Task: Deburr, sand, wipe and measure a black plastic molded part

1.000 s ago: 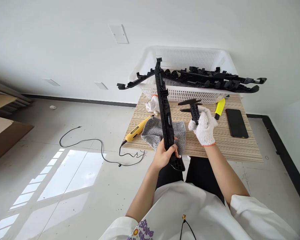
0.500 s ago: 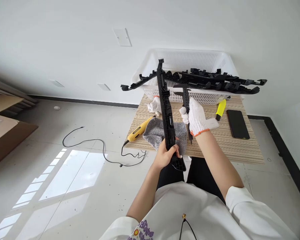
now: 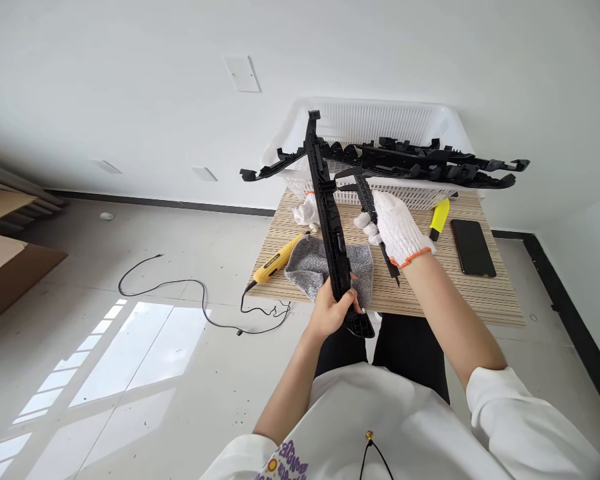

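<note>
My bare left hand (image 3: 332,308) is closed round the lower end of a long black ribbed plastic trim strip (image 3: 331,220), which stands slantwise above the table. In a white knitted glove with an orange cuff, my right hand (image 3: 394,227) grips a dark vernier caliper (image 3: 365,195). The caliper's jaws point left and come close to the strip's upper part; whether they touch it I cannot tell. Beneath the strip lies a crumpled grey cloth (image 3: 307,263).
A white plastic basket (image 3: 380,113) at the back carries several black trim parts (image 3: 430,163) across its rim. On the wooden table (image 3: 460,293) are a yellow corded tool (image 3: 275,261), a white glove (image 3: 307,212), a yellow-handled item (image 3: 440,215) and a phone (image 3: 473,248). A cable (image 3: 200,287) trails over the floor.
My right hand has tilted the caliper, and its jaws have moved left, closer to the strip. The strip's top leans slightly further left in my left hand.
</note>
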`<action>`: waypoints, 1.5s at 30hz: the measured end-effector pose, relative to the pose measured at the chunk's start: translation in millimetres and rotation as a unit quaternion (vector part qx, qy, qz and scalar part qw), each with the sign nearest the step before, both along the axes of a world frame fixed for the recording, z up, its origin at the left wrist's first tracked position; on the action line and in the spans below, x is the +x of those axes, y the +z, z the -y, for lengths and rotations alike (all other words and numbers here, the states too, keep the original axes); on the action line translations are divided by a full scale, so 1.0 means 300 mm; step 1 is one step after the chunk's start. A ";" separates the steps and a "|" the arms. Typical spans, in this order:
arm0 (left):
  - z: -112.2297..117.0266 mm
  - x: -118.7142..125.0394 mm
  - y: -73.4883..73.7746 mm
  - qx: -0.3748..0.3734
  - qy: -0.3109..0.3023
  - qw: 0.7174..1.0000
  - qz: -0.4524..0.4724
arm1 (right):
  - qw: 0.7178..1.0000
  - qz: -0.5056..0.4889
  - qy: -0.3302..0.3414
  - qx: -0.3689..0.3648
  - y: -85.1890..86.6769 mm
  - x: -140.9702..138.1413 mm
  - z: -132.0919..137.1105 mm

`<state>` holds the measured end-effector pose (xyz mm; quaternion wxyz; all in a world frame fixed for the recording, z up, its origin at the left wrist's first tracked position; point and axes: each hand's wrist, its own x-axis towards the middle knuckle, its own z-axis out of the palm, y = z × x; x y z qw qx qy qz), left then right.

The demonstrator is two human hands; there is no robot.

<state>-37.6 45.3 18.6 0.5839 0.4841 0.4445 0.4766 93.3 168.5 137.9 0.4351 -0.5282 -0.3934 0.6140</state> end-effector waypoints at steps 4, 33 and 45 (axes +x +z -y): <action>-0.001 0.000 0.002 -0.007 0.000 1.000 0.006 | 1.000 0.021 -0.015 0.010 0.023 -0.006 0.012; -0.003 -0.006 0.016 -0.011 -0.011 1.000 -0.001 | 0.985 0.143 -0.006 0.094 -0.100 0.081 0.171; -0.002 -0.008 0.021 -0.013 -0.011 1.000 -0.016 | 0.983 0.147 0.007 0.109 -0.104 0.070 0.168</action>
